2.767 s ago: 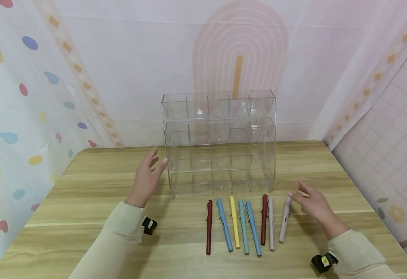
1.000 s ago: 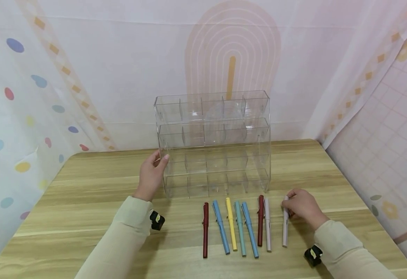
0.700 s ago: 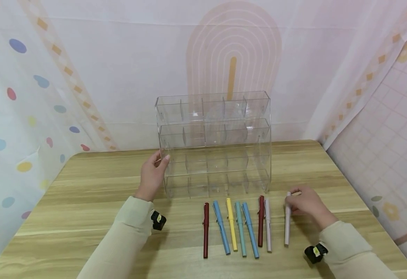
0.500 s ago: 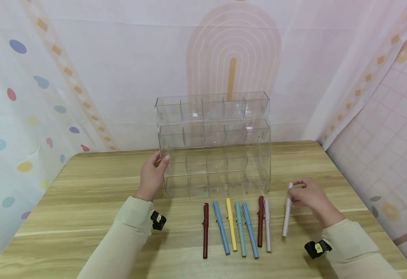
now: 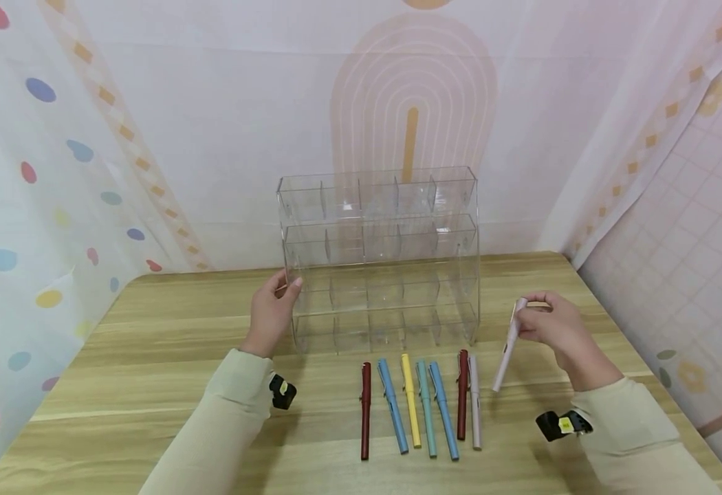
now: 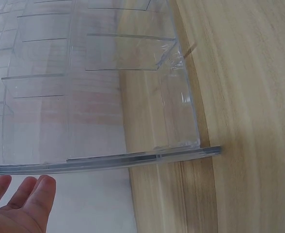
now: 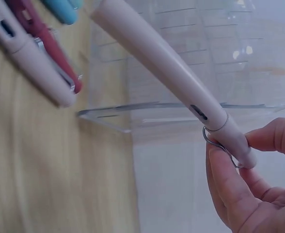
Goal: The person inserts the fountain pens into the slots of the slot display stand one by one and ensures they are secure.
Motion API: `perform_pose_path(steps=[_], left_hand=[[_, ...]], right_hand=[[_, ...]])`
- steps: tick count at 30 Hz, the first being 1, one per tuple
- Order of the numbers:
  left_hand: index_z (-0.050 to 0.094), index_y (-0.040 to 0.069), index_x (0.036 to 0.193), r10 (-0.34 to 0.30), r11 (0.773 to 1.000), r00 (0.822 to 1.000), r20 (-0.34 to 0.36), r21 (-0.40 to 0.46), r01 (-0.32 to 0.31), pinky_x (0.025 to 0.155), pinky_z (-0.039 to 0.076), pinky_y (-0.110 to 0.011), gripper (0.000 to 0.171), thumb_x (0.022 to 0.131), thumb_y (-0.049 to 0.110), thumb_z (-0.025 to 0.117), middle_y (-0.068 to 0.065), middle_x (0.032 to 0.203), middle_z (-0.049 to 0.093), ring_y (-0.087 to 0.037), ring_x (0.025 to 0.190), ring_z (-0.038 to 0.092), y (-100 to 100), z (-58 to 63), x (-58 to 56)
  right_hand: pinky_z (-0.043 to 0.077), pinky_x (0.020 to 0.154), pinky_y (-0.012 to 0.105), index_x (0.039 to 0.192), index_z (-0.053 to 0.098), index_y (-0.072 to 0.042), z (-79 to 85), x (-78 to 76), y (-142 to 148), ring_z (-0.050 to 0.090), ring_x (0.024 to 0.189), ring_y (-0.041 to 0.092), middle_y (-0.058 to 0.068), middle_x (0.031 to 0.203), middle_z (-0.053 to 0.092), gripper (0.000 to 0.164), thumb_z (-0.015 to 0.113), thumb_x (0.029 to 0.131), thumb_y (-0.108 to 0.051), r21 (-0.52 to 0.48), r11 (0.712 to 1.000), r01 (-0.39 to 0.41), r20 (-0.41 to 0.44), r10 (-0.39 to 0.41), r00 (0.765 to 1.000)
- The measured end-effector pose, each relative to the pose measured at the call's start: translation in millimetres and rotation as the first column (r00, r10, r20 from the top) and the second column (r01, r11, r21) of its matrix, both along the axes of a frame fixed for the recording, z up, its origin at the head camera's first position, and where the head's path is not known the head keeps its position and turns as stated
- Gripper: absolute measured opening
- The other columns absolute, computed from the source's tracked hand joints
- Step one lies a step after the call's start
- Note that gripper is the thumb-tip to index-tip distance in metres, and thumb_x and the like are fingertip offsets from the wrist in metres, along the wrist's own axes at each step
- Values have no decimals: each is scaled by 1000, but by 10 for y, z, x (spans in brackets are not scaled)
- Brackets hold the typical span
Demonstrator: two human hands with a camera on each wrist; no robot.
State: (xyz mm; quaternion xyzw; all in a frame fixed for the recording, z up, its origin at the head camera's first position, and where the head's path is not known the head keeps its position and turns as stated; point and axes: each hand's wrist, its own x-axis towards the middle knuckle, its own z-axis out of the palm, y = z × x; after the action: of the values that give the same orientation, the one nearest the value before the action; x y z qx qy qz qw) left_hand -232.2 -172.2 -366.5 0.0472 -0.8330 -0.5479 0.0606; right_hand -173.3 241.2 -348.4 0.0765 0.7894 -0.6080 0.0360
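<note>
A pale pink pen (image 5: 507, 354) with a wire clip is pinched at its capped end by my right hand (image 5: 562, 330). It is raised off the table and tilted, its other end pointing down toward me. In the right wrist view, thumb and fingers grip the pen's cap (image 7: 235, 143). My left hand (image 5: 269, 313) holds the left side panel of a clear acrylic pen rack (image 5: 382, 268), thumb on one side and fingers (image 6: 38, 201) on the other. The rack stands upright, with several tiers divided into compartments; no pens show in it.
Several pens lie in a row before the rack: dark red (image 5: 365, 412), blue (image 5: 393, 405), yellow (image 5: 411, 402), teal (image 5: 426, 409), another blue (image 5: 444, 412), another dark red (image 5: 463, 395) and pale lilac (image 5: 475, 402). A patterned curtain (image 5: 243, 124) hangs behind the wooden table (image 5: 169, 330).
My right hand has taken hold of the rightmost pale pen, lifted it off the table and tilted it. My left hand has moved in to the rack's left side and stayed there.
</note>
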Motion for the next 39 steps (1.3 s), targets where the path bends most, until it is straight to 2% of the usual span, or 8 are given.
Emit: perform_pose_path(steps=[7, 10, 20, 28, 36, 39], left_hand=[[43, 3, 143, 9, 1000, 1000, -8, -1, -9, 105, 40, -48, 48, 101, 25, 51, -22, 143, 44, -36, 128, 46, 16, 1, -22], [43, 3, 143, 10, 1000, 1000, -10, 4, -10, 104, 41, -48, 48, 101, 25, 51, -22, 142, 45, -35, 128, 46, 14, -2, -28], [43, 2, 143, 17, 1000, 1000, -3, 21, -17, 105, 40, -48, 48, 101, 24, 51, -23, 141, 45, -36, 129, 45, 8, 4, -31], [44, -1, 141, 24, 999, 999, -21, 37, -23, 103, 42, -45, 46, 101, 20, 52, -24, 136, 49, -36, 126, 48, 13, -24, -60], [43, -1, 141, 20, 1000, 1000, -14, 22, -19, 103, 42, -46, 47, 101, 20, 52, -23, 137, 50, -36, 126, 48, 37, -18, -43], [44, -2, 140, 24, 1000, 999, -25, 20, -24, 103, 43, -46, 46, 100, 19, 53, -24, 136, 51, -36, 125, 49, 48, -18, -49]], right_hand=[[56, 73, 22, 133, 36, 14, 179, -85, -41, 66, 78, 4, -10, 86, 63, 46, 51, 92, -1, -67, 998, 0, -83, -5, 997], [56, 73, 21, 132, 36, 13, 286, -123, -66, 67, 79, 4, -12, 86, 63, 44, 52, 93, 0, -110, 994, -12, -122, -2, 993], [56, 71, 20, 113, 48, -8, 641, -268, -224, 68, 76, 5, -11, 86, 67, 21, 54, 94, -2, -254, 967, -6, -202, -47, 978], [56, 70, 20, 109, 49, -10, 774, -361, -358, 68, 80, 6, -7, 90, 71, 17, 56, 94, -4, -409, 911, -47, -248, -61, 967], [56, 72, 21, 109, 49, -8, 860, -435, -433, 68, 82, 7, -3, 92, 71, 19, 60, 94, -7, -493, 865, -92, -290, -64, 955], [56, 73, 21, 108, 48, -6, 895, -464, -452, 68, 81, 8, -2, 91, 71, 20, 62, 93, -7, -535, 837, -115, -302, -62, 951]])
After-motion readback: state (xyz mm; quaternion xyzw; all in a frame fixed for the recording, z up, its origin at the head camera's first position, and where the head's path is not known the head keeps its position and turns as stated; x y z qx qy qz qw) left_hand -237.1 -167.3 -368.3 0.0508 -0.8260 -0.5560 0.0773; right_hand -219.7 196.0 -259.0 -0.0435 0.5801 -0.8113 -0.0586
